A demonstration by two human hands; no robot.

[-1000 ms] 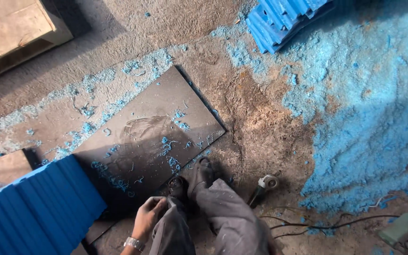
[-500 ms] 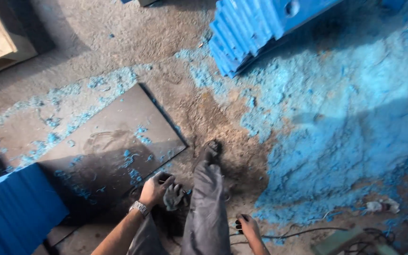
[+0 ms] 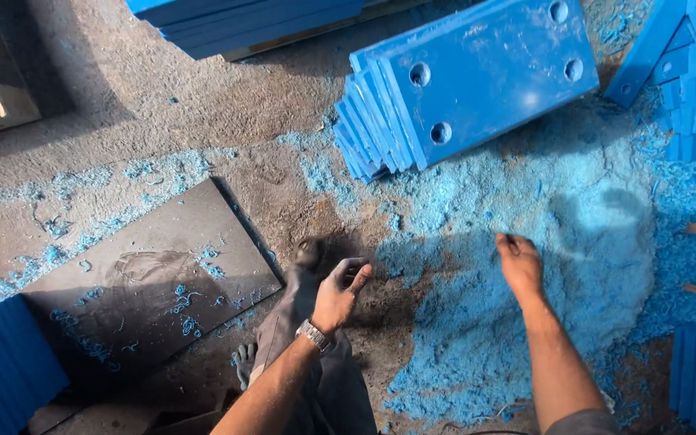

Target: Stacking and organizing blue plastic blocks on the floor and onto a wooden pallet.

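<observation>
Head view: blue plates [image 3: 477, 76] tilted up-right.

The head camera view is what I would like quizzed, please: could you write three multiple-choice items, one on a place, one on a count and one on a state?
1. Where does the dark flat plate lie?
A. left of the person's outstretched leg
B. on top of the blue stack
C. under the right hand

2. How many round holes show in the top blue slab?
A. one
B. four
C. nine

3. How is the left hand?
A. shut on a hammer
B. open, holding nothing
C. flat on the plate

Answers:
1 A, the plate lies on the floor left of the trouser leg.
2 B, four holes can be counted in the slab's face.
3 B, its fingers are loosely curled with nothing in them; the right hand hangs over the blue shavings.
</observation>
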